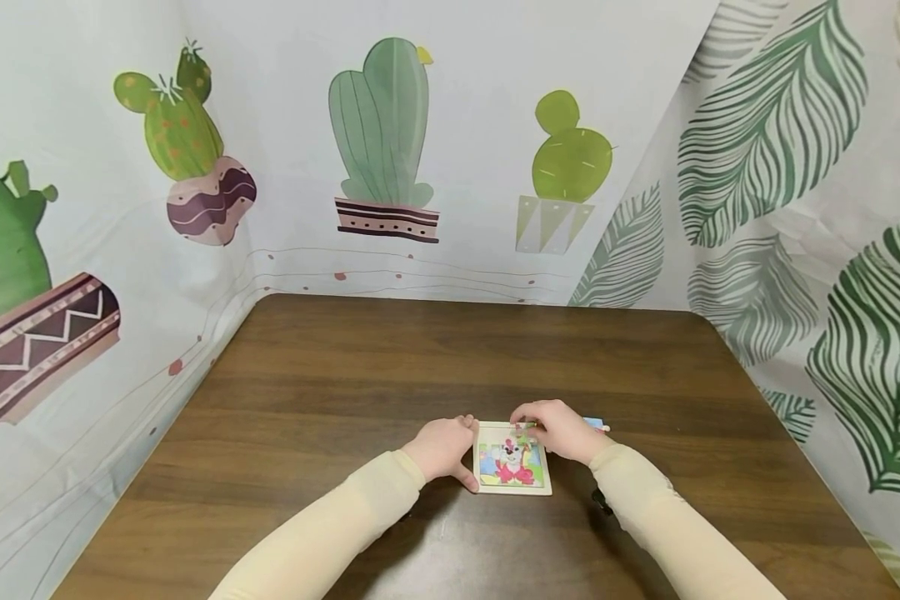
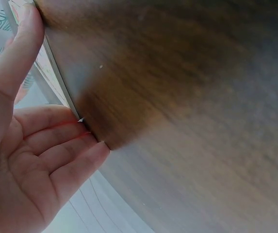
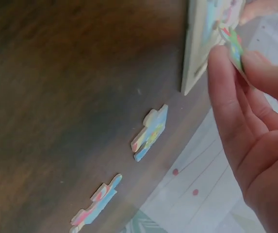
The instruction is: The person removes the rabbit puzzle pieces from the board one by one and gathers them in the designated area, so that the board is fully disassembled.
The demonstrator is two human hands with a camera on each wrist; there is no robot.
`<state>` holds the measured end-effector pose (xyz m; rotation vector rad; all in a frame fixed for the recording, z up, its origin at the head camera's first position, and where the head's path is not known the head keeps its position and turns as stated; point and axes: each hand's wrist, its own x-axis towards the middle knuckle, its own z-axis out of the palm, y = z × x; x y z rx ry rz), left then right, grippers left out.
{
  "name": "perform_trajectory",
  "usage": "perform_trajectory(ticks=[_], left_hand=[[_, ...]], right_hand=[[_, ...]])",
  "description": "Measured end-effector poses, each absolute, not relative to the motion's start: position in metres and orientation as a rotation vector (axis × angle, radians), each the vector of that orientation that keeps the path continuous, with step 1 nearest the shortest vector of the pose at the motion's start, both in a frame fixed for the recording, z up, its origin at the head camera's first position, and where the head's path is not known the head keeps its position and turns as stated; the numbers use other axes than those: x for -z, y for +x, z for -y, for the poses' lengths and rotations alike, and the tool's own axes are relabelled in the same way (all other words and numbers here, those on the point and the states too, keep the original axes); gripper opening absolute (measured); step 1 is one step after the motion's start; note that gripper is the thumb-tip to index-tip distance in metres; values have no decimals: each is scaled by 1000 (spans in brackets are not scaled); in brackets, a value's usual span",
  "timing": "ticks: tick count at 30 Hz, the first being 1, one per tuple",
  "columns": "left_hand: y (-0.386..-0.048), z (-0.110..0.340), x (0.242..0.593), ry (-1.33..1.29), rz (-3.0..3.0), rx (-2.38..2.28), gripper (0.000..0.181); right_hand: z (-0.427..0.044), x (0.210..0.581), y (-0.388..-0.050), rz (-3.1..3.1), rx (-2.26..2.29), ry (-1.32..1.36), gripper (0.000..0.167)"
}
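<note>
A small square puzzle in a pale wooden frame [image 1: 513, 491] lies on the table, showing a pink and white cartoon animal. My left hand [image 1: 441, 451] holds the frame's left side, thumb at the near corner and fingers along the edge; the left wrist view shows this hand [image 2: 37, 160] with its palm turned to the camera. My right hand [image 1: 562, 430] is over the frame's upper right part. Between thumb and fingers, the right hand [image 3: 255, 111] pinches a green and blue puzzle piece [image 3: 235, 48], tilted on edge beside the frame [image 3: 195, 63].
Two loose puzzle pieces, one with yellow and blue [image 3: 151, 133] and one with pink and blue [image 3: 97, 201], lie on the brown table [image 1: 390, 358] to the right of the frame. Cloth printed with cacti and leaves hangs behind the table and at its sides.
</note>
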<state>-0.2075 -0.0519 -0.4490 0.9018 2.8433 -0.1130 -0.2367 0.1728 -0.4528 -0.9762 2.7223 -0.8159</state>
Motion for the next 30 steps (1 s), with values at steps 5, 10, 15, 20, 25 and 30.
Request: perform_trajectory(ticks=[5, 10, 15, 20, 25, 30], left_hand=[[-207, 52, 449, 905, -2848, 132, 101], [-207, 52, 448, 914, -2845, 159, 102], [-207, 52, 448, 921, -2845, 150, 101], [-208, 52, 448, 927, -2850, 161, 102], [-208, 50, 449, 924, -2838, 151, 102], [-209, 51, 449, 911, -2835, 138, 102]], right_hand=[[-179, 450, -240, -2660, 1079, -698, 12], [-193, 448, -244, -2628, 1201, -570, 8], [-208, 449, -247, -2634, 1239, -497, 7], [-225, 452, -250, -2709, 1192, -454, 7], [-244, 453, -249, -2774, 1159, -435, 6], [-262, 452, -247, -2795, 1139, -404, 6]])
